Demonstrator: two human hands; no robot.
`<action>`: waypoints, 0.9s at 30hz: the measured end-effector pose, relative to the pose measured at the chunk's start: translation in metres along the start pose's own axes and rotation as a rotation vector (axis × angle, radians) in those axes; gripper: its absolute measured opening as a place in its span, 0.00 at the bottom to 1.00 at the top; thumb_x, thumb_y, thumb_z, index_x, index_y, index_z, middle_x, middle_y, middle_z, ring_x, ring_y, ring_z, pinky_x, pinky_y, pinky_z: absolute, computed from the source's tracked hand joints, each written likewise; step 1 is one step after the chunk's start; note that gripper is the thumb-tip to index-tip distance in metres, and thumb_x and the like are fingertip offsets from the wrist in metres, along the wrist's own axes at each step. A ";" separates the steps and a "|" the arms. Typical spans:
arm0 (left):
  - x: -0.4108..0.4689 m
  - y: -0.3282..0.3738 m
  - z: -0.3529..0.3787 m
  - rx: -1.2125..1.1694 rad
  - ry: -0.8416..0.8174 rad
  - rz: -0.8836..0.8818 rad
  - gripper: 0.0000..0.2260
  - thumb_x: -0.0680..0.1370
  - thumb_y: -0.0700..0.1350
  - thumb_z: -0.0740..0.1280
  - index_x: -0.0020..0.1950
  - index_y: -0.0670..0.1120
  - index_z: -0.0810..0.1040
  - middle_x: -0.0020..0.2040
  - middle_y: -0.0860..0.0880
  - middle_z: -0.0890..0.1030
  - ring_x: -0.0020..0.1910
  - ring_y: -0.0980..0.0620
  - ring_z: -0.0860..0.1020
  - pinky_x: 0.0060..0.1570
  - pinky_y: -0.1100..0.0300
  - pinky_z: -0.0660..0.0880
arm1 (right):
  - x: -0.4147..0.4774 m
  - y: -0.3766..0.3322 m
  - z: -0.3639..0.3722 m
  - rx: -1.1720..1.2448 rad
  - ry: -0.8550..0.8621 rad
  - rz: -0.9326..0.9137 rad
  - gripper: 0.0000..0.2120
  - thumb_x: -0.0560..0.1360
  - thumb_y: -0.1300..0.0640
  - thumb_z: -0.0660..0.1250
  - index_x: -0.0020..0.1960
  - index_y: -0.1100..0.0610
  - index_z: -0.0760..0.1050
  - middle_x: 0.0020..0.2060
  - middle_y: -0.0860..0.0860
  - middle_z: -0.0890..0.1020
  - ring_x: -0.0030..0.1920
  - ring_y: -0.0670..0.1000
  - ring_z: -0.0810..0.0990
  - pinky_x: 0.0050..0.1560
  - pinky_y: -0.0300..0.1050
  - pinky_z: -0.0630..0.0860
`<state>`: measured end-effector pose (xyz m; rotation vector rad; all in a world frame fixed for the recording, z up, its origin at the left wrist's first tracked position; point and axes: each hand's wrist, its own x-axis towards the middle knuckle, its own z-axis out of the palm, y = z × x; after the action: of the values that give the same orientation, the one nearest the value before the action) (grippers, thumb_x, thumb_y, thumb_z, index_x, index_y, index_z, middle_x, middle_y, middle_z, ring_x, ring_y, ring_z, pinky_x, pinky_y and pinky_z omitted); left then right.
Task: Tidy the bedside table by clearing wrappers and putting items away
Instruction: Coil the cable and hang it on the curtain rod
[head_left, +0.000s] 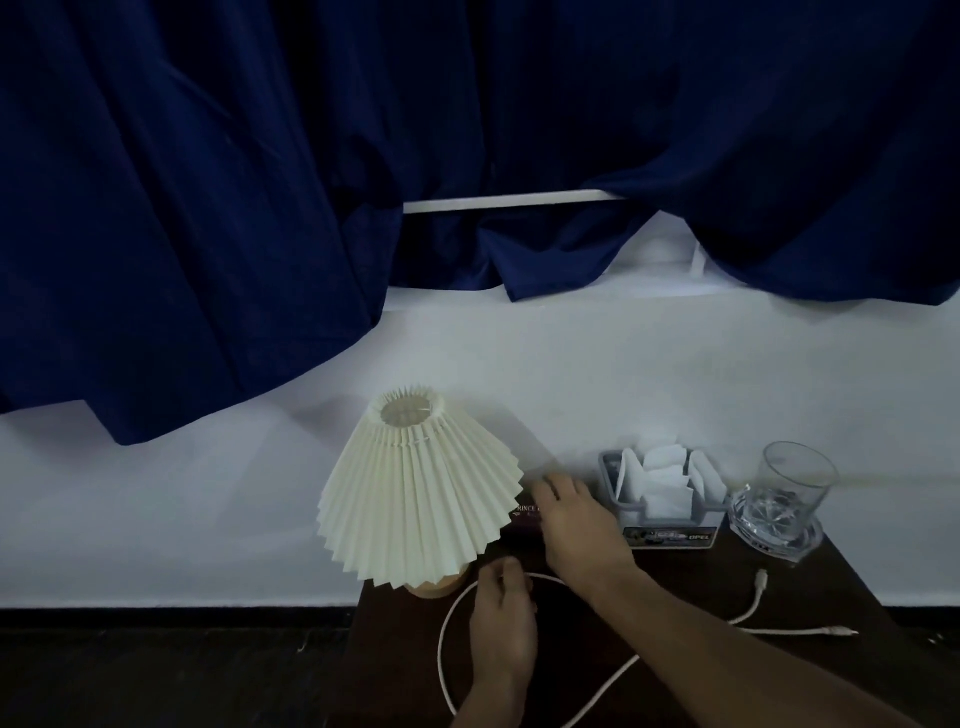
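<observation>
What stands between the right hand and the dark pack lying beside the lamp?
Nothing visible does. The right hand rests flat on the dark pack. The lamp shade hides only the pack's left end in this view, and the white cable, pinched by the left hand, lies nearer the person.

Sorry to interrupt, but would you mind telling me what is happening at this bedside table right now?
A person is tidying the dark bedside table. Their left hand appears to pinch the looped white cable in front of the lamp. The right hand reaches past it, fingers flat, onto a dark printed item beside the lamp. The grey organiser of white papers and the glass stand untouched at the back right.
</observation>
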<state>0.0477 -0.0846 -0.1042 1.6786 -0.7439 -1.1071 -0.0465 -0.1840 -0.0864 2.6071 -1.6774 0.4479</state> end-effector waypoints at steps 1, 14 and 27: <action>-0.001 -0.003 -0.001 0.037 0.002 0.011 0.11 0.82 0.56 0.58 0.60 0.56 0.76 0.55 0.50 0.83 0.55 0.47 0.81 0.60 0.45 0.77 | -0.009 0.000 -0.005 -0.002 0.057 -0.040 0.22 0.68 0.63 0.71 0.61 0.52 0.75 0.54 0.51 0.77 0.52 0.55 0.78 0.44 0.49 0.80; -0.069 0.017 0.017 0.505 -0.206 0.171 0.14 0.80 0.52 0.64 0.64 0.51 0.76 0.53 0.54 0.82 0.58 0.52 0.80 0.57 0.61 0.72 | -0.155 0.064 -0.017 -0.192 -0.144 0.167 0.15 0.49 0.56 0.75 0.36 0.50 0.80 0.35 0.50 0.79 0.35 0.55 0.80 0.37 0.53 0.80; -0.119 0.045 0.019 0.976 -0.248 0.454 0.21 0.79 0.51 0.64 0.73 0.53 0.70 0.66 0.48 0.75 0.68 0.45 0.72 0.66 0.51 0.72 | -0.170 0.057 -0.103 -0.080 -0.158 -0.075 0.03 0.74 0.56 0.66 0.47 0.51 0.76 0.43 0.50 0.82 0.47 0.57 0.81 0.50 0.50 0.74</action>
<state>-0.0173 -0.0067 -0.0255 1.9764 -1.9363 -0.6394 -0.1870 -0.0409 -0.0373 2.6991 -1.5943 0.1739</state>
